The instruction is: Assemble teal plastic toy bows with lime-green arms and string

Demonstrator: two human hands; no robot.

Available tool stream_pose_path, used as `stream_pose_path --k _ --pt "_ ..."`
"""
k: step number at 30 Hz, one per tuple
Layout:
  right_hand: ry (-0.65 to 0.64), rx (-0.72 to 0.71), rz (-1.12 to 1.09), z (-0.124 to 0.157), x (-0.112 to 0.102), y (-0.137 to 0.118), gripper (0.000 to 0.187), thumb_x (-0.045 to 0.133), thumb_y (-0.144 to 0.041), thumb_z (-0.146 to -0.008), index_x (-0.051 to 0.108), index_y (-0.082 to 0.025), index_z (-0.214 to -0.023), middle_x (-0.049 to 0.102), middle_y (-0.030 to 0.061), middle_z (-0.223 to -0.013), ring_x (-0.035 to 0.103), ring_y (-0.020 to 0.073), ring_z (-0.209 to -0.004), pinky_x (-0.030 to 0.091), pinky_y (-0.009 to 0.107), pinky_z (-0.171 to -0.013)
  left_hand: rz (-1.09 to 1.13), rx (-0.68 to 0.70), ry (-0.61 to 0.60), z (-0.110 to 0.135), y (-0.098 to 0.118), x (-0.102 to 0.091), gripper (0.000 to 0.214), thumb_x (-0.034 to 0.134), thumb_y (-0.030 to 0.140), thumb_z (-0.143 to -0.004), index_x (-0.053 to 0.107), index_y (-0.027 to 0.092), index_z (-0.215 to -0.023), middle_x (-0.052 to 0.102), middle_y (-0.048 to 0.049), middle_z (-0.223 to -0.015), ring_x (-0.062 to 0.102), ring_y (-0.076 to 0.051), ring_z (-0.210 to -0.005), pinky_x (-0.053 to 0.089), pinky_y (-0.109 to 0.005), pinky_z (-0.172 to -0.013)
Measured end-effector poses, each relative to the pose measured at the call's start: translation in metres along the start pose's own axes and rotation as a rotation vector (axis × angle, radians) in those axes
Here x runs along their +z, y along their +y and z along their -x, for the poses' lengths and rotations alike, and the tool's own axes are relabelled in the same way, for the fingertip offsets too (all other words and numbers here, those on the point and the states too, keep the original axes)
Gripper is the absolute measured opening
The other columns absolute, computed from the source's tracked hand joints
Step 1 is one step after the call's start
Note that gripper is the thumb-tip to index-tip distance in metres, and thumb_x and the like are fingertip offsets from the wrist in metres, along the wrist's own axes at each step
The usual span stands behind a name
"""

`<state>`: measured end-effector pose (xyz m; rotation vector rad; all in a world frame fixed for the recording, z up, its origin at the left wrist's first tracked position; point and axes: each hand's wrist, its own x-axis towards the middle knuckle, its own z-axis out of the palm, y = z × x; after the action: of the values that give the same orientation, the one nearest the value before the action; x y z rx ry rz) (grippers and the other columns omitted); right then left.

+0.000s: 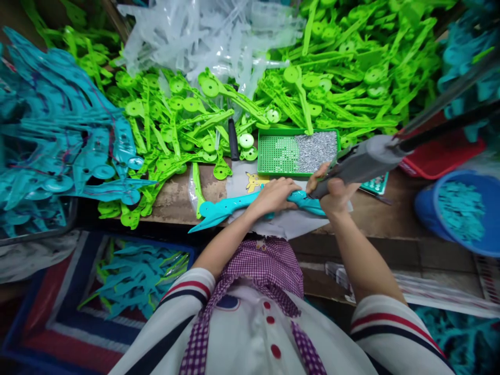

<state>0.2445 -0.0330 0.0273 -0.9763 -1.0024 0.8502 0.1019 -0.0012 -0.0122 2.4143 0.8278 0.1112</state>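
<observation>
While the left hand [275, 195] is closed over a long turquoise piece [230, 205], the right hand [336, 197] is wrapped round a grey power tool [359, 161], its tip at the piece's right-hand part, though I cannot tell whether it touches; the piece lies at the bench's near edge, over a pale cloth [308, 226]; just beyond stands a green tray [271, 151], its perforated floor partly showing at left, with small silvery bits [318, 151] heaped at right; near the right wrist, a smaller green tray [385, 183] is mostly hidden; farther right sit a red bin [441, 156], its contents unclear, and a blue bucket [424, 208] holding small turquoise pieces [461, 208]; at far left, a dark tray [70, 221] carries larger turquoise parts [35, 216]; low at left, a striped bin [68, 307] holds a jumble of turquoise and lime-green parts [136, 281].
</observation>
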Motion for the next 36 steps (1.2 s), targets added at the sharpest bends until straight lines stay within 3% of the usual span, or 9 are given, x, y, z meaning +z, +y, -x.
stream_pose_path --k 7,10,15,18,23,29,33,36 --pt "-0.055 -0.018 0.009 0.007 -0.002 -0.001 0.052 0.078 -0.071 -0.060 0.059 -0.023 -0.066 0.051 -0.0057 -0.043 0.049 0.0139 -0.034 0.037 0.026 -0.033 0.015 0.007 0.008 0.000 -0.001 0.000 0.045 0.074 0.040 -0.086 0.064 0.027 -0.127 0.065 -0.0041 -0.119 0.056 -0.026 -0.112 0.045 -0.038 -0.092" --pt "-0.020 -0.060 0.013 0.003 -0.002 -0.006 0.049 0.071 -0.072 -0.069 0.061 -0.024 -0.073 0.050 -0.0056 -0.045 0.048 0.0148 -0.033 0.035 0.028 -0.032 0.028 0.000 0.018 0.000 0.000 0.001 0.046 0.075 0.039 -0.085 0.064 0.027 -0.128 0.065 -0.0039 -0.119 0.057 -0.025 -0.111 0.046 -0.038 -0.091" --pt "0.093 -0.217 0.111 -0.044 0.010 0.007 0.066 0.038 -0.090 -0.080 0.060 -0.028 -0.083 0.043 -0.0038 -0.051 0.050 0.0164 -0.039 0.035 0.031 -0.036 0.025 0.018 0.024 0.000 -0.002 0.001 0.046 0.072 0.039 -0.087 0.063 0.025 -0.130 0.066 -0.0046 -0.125 0.057 -0.026 -0.115 0.046 -0.038 -0.092" --pt "0.163 -0.258 0.152 -0.082 0.027 0.029 0.059 0.045 -0.083 -0.084 0.060 -0.026 -0.081 0.043 -0.0038 -0.055 0.052 0.0152 -0.042 0.034 0.030 -0.039 0.023 0.034 0.033 0.000 -0.003 0.001 0.046 0.071 0.040 -0.088 0.063 0.023 -0.130 0.066 -0.0066 -0.125 0.058 -0.026 -0.116 0.046 -0.038 -0.092" --pt "0.112 -0.190 0.295 -0.113 0.037 0.057 0.060 0.046 -0.087 -0.081 0.059 -0.028 -0.080 0.049 -0.0017 -0.055 0.057 0.0175 -0.054 0.041 0.035 -0.047 0.006 0.031 0.033 0.000 -0.003 0.001 0.046 0.072 0.040 -0.087 0.064 0.022 -0.129 0.067 -0.0072 -0.124 0.059 -0.027 -0.115 0.046 -0.039 -0.091" --pt "0.092 -0.167 0.356 -0.112 0.031 0.068 0.068 0.037 -0.094 -0.078 0.059 -0.029 -0.085 0.051 0.0004 -0.057 0.061 0.0221 -0.063 0.043 0.038 -0.051 0.002 0.031 0.035 0.001 -0.002 0.002 0.046 0.072 0.041 -0.088 0.064 0.023 -0.129 0.067 -0.0069 -0.122 0.059 -0.027 -0.114 0.046 -0.039 -0.091" --pt "0.057 -0.067 0.461 -0.111 0.030 0.068 0.070 0.034 -0.096 -0.076 0.062 -0.033 -0.091 0.056 0.0017 -0.059 0.058 0.0202 -0.064 0.046 0.042 -0.056 0.009 0.024 0.029 0.002 -0.001 0.001 0.046 0.072 0.040 -0.088 0.064 0.022 -0.128 0.066 -0.0069 -0.123 0.058 -0.027 -0.115 0.046 -0.040 -0.093" --pt "0.012 -0.033 0.403 -0.110 0.028 0.069 0.069 0.037 -0.096 -0.075 0.063 -0.034 -0.091 0.059 0.0017 -0.058 0.059 0.0212 -0.066 0.047 0.043 -0.057 0.019 0.021 0.024 0.002 0.000 0.000 0.048 0.074 0.040 -0.087 0.063 0.021 -0.129 0.066 -0.0070 -0.123 0.058 -0.027 -0.116 0.046 -0.040 -0.094"
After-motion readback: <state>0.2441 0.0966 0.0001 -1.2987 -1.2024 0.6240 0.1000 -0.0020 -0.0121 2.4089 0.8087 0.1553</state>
